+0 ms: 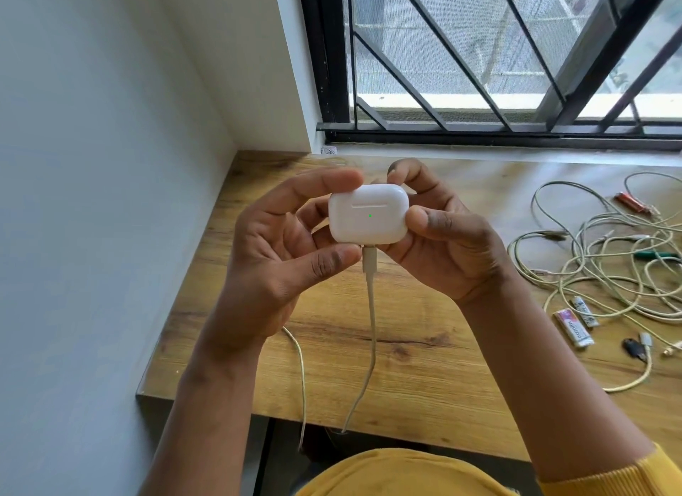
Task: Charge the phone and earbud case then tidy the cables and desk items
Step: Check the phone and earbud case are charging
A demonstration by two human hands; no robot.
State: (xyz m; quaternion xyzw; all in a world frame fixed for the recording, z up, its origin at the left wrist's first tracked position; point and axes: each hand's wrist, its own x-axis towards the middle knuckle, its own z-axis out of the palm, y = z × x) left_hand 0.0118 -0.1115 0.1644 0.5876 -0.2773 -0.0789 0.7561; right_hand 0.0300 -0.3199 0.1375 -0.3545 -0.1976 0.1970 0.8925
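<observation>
A yellow sleeve (609, 473) fills the bottom edge, both forearms rising from it over the wooden desk (424, 348). The right hand (443, 244) pinches the white earbud case (369, 215) between thumb and curled fingers, held up, apparently to show its green light. The left hand (280, 244) steadies the case's other side, fingers touching it. A white cable (372, 311) hangs plugged into its base. Tangled cables (598, 259) lie well apart, untidied; no phone shows.

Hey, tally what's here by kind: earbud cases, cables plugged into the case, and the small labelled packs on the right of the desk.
earbud case: 1
charging cable plugged into the case: 1
small labelled packs: 2
Total: 4
The tangled cables on the right are too knotted to count.
</observation>
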